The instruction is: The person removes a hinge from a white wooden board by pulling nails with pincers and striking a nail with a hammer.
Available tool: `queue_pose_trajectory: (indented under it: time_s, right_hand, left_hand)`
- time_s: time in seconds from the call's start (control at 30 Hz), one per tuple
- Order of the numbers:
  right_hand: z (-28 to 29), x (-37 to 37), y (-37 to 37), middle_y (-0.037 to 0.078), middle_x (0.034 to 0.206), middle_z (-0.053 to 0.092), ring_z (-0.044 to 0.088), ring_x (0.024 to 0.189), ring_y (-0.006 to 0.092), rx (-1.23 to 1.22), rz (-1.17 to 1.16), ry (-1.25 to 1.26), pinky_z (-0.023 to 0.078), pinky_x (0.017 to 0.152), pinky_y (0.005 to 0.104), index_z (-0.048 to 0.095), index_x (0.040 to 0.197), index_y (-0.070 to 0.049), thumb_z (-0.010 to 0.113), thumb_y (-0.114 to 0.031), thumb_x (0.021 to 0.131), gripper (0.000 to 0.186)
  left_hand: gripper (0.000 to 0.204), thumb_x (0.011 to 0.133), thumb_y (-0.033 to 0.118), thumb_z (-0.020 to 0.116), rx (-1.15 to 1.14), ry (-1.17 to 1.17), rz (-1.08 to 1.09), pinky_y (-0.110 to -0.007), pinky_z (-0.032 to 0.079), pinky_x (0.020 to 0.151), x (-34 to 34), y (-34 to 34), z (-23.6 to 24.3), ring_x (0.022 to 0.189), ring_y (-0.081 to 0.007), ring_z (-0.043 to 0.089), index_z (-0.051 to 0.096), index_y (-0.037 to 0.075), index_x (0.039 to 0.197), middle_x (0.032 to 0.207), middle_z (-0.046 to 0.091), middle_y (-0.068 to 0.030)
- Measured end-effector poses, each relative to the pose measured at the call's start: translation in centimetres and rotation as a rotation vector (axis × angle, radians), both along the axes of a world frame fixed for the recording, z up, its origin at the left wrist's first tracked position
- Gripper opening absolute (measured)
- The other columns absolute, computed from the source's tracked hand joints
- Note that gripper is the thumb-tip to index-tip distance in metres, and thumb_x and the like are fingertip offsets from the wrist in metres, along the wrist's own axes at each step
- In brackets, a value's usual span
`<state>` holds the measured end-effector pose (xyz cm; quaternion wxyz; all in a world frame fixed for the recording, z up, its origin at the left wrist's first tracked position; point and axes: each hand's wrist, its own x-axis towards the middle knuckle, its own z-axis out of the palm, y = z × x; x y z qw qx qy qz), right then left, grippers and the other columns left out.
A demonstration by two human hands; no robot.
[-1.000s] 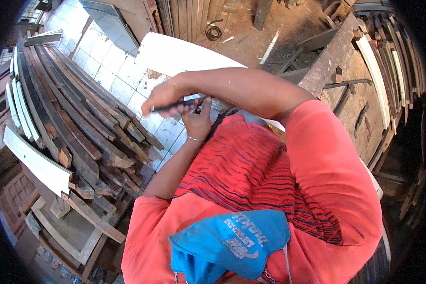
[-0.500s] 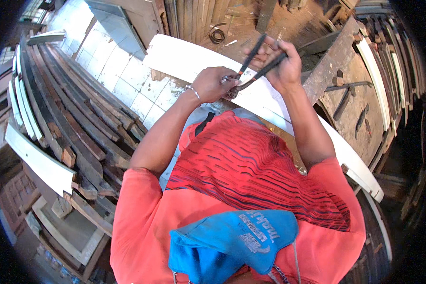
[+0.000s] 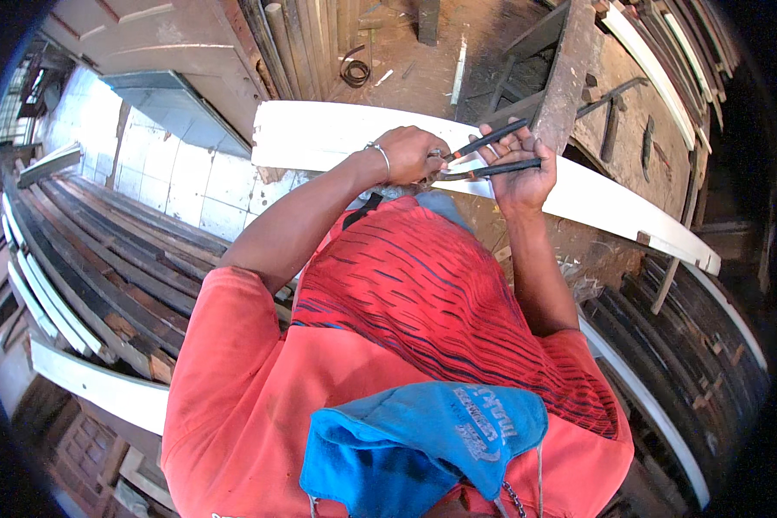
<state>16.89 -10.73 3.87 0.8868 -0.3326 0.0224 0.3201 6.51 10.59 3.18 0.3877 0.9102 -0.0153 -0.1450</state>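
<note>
My right hand [image 3: 524, 185] is palm up, with the two black handles of a pair of pliers [image 3: 483, 142] across its palm and fingers. The handles are spread apart, with a bit of orange near the jaws. Beside the jaws my left hand [image 3: 408, 154] is closed, fingertips pinched together. What lies between those fingers is mostly hidden; a small dark piece barely shows under them. Both hands are over a long white board [image 3: 337, 129] that runs across in front of me, from the upper left to the right.
Long dark timbers [image 3: 104, 250] are stacked at left. A workbench [image 3: 639, 138] at right bears hand tools, with white strips along its far side. A panelled door [image 3: 164, 39] and a bluish sheet [image 3: 177, 104] stand behind. A dark coil [image 3: 354, 72] lies on the floor.
The view has shifted. My right hand has lowered and turned palm up, and the plier handles have swung from steep to nearly level. My left hand stays pinched by the jaws.
</note>
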Motion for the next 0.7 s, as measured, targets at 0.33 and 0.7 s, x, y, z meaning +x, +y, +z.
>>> queue_pose_trajectory:
  time_s: [0.33, 0.7]
  right_hand:
    - [1.3, 0.0, 0.3, 0.024, 0.117, 0.06, 0.058, 0.122, 0.0438, -0.085, -0.021, -0.066, 0.042, 0.108, 0.0681, 0.054, 0.13, 0.0, 0.043, -0.038, 0.096, 0.052]
    - [1.9, -1.9, 0.0, 0.02, 0.137, 0.055, 0.048, 0.134, 0.0503, -0.028, -0.033, -0.085, 0.037, 0.114, 0.062, 0.046, 0.144, 0.002, 0.041, -0.044, 0.099, 0.065]
  left_hand:
    - [0.03, 0.095, 0.036, 0.061, 0.062, -0.03, -0.035, -0.049, 0.053, 0.09, 0.2, -0.6, 0.1, 0.1, -0.0369, 0.069, 0.075, 0.02, 0.116, 0.108, 0.074, -0.0118]
    - [0.03, 0.096, 0.037, 0.061, 0.07, -0.006, -0.005, -0.048, 0.054, 0.09, -0.4, -0.3, 0.9, 0.102, -0.0349, 0.069, 0.074, 0.023, 0.119, 0.113, 0.074, -0.0085]
